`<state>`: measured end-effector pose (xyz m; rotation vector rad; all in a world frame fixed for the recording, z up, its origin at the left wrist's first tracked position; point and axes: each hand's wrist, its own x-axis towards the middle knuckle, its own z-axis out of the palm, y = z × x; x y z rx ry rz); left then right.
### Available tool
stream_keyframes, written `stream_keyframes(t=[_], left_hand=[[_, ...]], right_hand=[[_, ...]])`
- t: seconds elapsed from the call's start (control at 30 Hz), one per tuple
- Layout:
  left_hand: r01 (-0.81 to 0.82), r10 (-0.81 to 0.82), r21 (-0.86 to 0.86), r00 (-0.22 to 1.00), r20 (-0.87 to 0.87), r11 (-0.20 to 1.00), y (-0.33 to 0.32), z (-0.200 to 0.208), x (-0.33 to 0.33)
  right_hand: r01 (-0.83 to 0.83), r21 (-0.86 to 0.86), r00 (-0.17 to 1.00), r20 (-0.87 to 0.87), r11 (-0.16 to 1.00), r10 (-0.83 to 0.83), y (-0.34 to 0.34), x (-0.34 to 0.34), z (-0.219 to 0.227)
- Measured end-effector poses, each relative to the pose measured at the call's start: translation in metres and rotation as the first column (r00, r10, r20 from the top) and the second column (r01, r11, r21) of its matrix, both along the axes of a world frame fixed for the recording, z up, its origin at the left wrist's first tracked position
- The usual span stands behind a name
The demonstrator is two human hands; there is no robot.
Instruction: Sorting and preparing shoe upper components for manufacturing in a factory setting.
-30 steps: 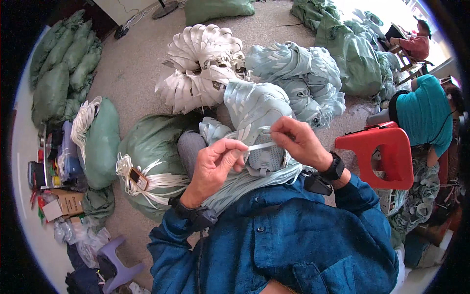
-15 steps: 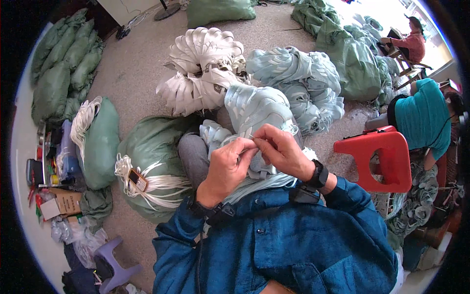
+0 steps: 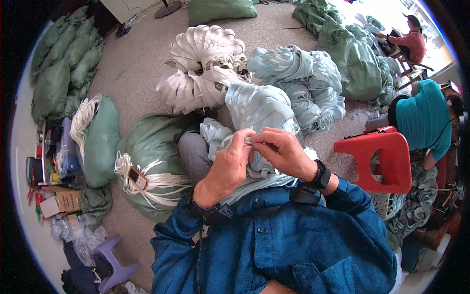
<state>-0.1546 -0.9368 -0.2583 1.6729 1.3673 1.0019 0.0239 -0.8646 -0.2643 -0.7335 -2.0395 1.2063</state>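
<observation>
My left hand (image 3: 229,165) and my right hand (image 3: 281,152) meet fingertip to fingertip over my lap, both pinching a thin pale strap (image 3: 254,143). Under them lies a bundle of light blue straps (image 3: 259,105) resting on my knees. Both wrists wear dark bands, and my sleeves are blue denim. How the strap runs between the fingers is hidden.
A green sack (image 3: 154,147) with white straps and a small tag lies at my left. Bundles of white straps (image 3: 200,68) and light blue straps (image 3: 303,78) lie ahead. A red plastic stool (image 3: 379,157) stands right, beside a person in a teal top (image 3: 426,117). More green sacks (image 3: 63,63) line the far left.
My hands were apart a second ago, stretching a strap between them. They have come together over the light blue bundle and now stay pinched at one spot.
</observation>
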Motion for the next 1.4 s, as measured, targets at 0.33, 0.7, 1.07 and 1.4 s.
stream_keyframes(t=[0.33,0.7,1.07,1.4], left_hand=[[-0.010,0.015,-0.077,0.998,0.058,0.997,0.004,0.003,0.003],[-0.074,0.075,-0.010,0.990,0.121,0.997,-0.001,-0.004,-0.009],[-0.012,0.081,0.179,0.919,-0.386,0.984,0.014,-0.072,0.030],[-0.146,0.204,0.162,0.877,-0.436,0.976,0.039,-0.090,0.047]], right_hand=[[-0.039,0.067,0.999,0.022,0.997,0.038,-0.001,0.004,0.001],[-0.016,0.101,0.999,0.042,0.995,0.012,0.004,0.013,0.002],[-0.157,-0.231,0.955,-0.285,0.960,0.087,0.043,0.035,0.071],[-0.316,-0.006,0.899,-0.320,0.949,0.298,0.013,0.019,0.167]])
